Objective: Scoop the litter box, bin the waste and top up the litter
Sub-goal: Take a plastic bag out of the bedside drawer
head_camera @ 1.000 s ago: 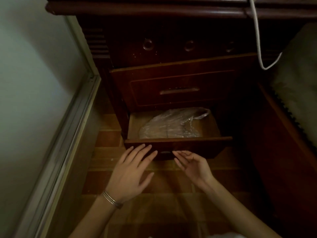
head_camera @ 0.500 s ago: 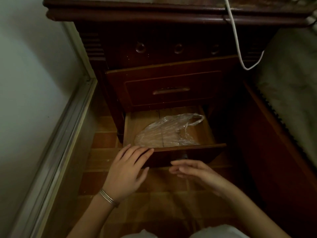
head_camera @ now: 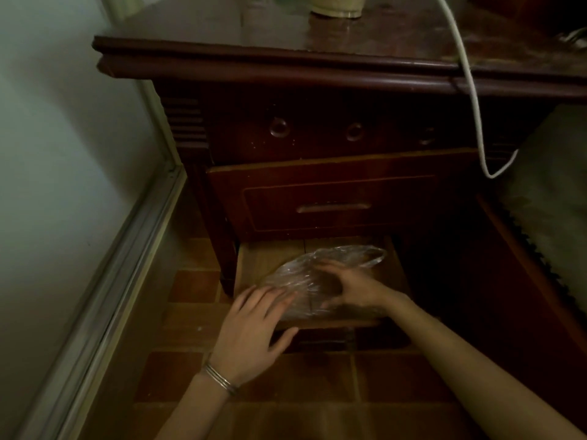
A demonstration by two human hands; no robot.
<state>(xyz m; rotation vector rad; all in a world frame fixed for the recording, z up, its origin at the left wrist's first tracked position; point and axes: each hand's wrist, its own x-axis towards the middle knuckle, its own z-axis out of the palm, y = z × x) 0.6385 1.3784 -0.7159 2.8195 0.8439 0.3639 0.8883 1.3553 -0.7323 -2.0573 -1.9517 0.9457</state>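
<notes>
Clear plastic bag (head_camera: 301, 281): crumpled inside the pulled-out bottom drawer (head_camera: 254, 262), across its near half. Left hand (head_camera: 254, 331): fingers (head_camera: 270, 296) straight and released, laid flat over the drawer's near-left edge, touching the bag. Right hand (head_camera: 355, 289): inside the drawer at right, fingers and thumb curled, grasping the bag's plastic. White cable (head_camera: 470, 90): hanging at far right.

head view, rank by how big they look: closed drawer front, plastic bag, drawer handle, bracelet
1. closed drawer front
2. plastic bag, partly covered
3. drawer handle
4. bracelet, smallest though nearest the camera
</notes>
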